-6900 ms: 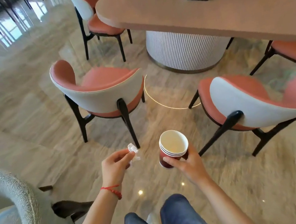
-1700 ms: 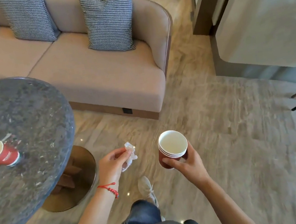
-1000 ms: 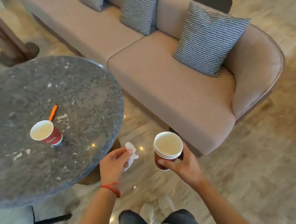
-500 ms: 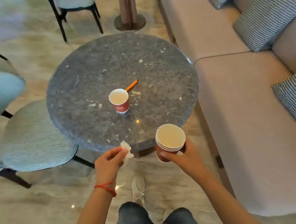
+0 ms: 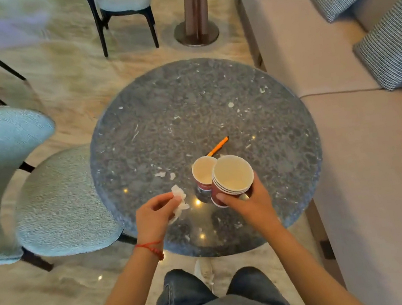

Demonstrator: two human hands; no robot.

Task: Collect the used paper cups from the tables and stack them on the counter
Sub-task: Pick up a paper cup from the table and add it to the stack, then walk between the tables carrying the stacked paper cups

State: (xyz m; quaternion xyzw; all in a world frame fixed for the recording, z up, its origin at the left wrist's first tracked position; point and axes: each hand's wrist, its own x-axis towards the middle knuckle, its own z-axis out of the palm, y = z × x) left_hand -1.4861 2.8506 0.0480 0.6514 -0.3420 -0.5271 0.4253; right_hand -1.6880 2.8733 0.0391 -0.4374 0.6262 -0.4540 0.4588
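A single red paper cup (image 5: 203, 174) with a white inside stands upright on the round dark stone table (image 5: 153, 123). My right hand (image 5: 251, 202) grips a stack of nested red paper cups (image 5: 230, 178), held over the table just right of the single cup and partly covering it. My left hand (image 5: 153, 216) hovers over the table's near edge, its fingers pinched on a crumpled white tissue (image 5: 179, 199). The counter is out of sight.
An orange pencil (image 5: 218, 146) lies just behind the cup, with small white scraps (image 5: 164, 174) scattered on the tabletop. A pale blue chair (image 5: 30, 195) stands left of the table. A beige sofa (image 5: 368, 152) with checked cushions (image 5: 394, 48) runs along the right. A metal post base (image 5: 196, 33) stands beyond the table.
I have stepped up to the round table. Both hands are now over its top, and the stack in my right hand has come right beside the single cup.
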